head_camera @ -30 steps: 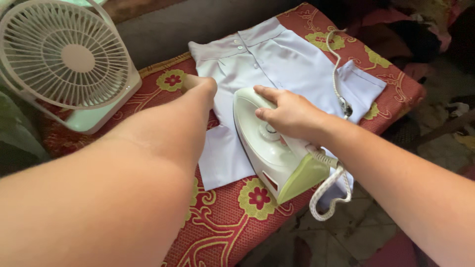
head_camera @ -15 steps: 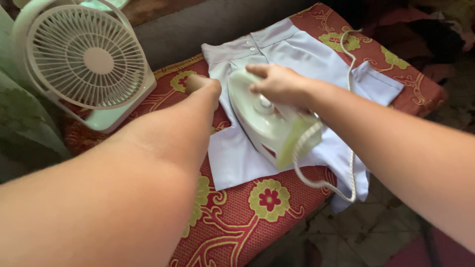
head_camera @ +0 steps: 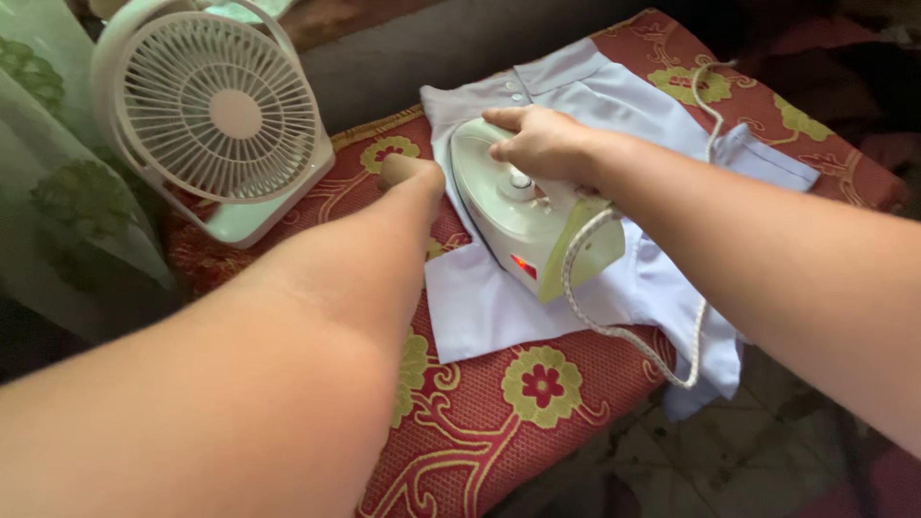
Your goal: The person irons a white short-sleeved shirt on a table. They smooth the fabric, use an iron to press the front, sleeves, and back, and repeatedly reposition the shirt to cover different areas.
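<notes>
1. Red floral cover (head_camera: 537, 422), nearest the viewer, in front of the iron; it pads the surface under the work; judged best kept flat so no ridge presses into the cloth.
2. Braided cord (head_camera: 628, 331), trailing from the rear of the iron over the near edge; it loops across the garment, so it is best led off to the right of the iron, clear of the soleplate's path.
3. Iron (head_camera: 523, 216), white with a green heel, soleplate down on the garment; a small red lamp glows on its side; slow, even strokes without pausing seem advisable.
4. Right hand (head_camera: 547, 144), on top of the iron; its grip is closed around the handle, fingers curled over it.
5. Left hand (head_camera: 414, 175), just left of the iron; its grip is pressed together, whether pinching the garment's edge cannot be told; it should stay clear of the iron's tip while holding the cloth taut.
6. Pale lilac garment (head_camera: 614, 105), buttoned, spread beneath and beyond the iron.
7. White fan (head_camera: 216, 115), well left of the iron, upright.
</notes>
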